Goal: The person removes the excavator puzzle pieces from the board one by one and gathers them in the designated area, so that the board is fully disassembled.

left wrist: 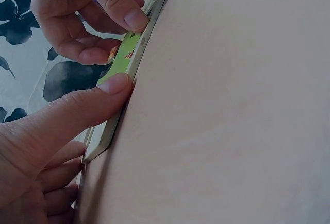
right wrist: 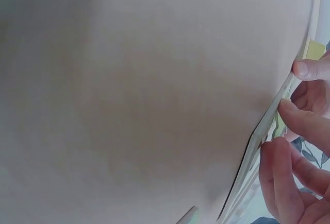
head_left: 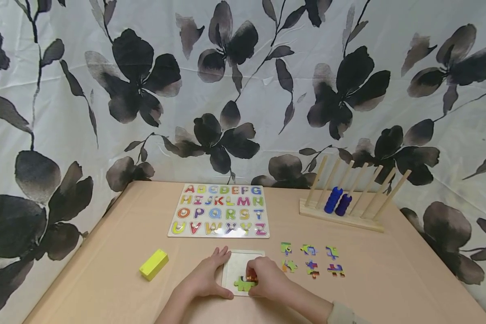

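Note:
In the head view, a small white puzzle tray (head_left: 234,266) lies flat on the table. My left hand (head_left: 205,275) holds it at its left side, the thumb at the near left corner and the fingers along the left edge. Inside the tray's near part lies a green jigsaw piece (head_left: 242,284). My right hand (head_left: 269,279) is over the tray's right side and pinches a jigsaw piece with orange-brown on it (head_left: 251,278), mostly hidden by the fingers. In the left wrist view the right thumb touches the tray's near rim, beside the green piece (left wrist: 124,54).
Several loose jigsaw pieces (head_left: 309,249) lie in two rows right of the tray. Behind it is an alphabet board (head_left: 218,209). A wooden peg rack (head_left: 340,217) with blue and purple beads stands back right; a yellow block (head_left: 154,265) lies left. A floral cloth (head_left: 275,90) hangs behind.

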A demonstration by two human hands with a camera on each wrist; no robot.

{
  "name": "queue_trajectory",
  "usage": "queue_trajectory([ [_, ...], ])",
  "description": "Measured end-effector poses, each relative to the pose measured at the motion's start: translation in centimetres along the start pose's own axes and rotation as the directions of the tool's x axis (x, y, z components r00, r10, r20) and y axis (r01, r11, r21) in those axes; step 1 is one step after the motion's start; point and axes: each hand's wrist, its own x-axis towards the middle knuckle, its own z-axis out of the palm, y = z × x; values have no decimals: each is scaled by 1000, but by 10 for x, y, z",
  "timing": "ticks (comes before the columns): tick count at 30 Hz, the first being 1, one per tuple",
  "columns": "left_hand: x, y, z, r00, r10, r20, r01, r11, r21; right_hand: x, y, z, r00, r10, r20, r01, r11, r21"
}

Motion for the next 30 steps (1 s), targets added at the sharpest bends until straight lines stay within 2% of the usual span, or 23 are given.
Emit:
queue_trajectory([
  [9,-1,1,1,1000,14,-7,-14,1000,-12,1,0,0,999,-33,-19,32,999,-31],
  [19,1,-2,2,1000,19,-6,-19,1000,0,0,2,1,999,-39,-31,40,999,22],
  [30,0,0,2,999,29,-15,-29,999,17,0,2,1,1000,-16,-15,18,991,133],
])
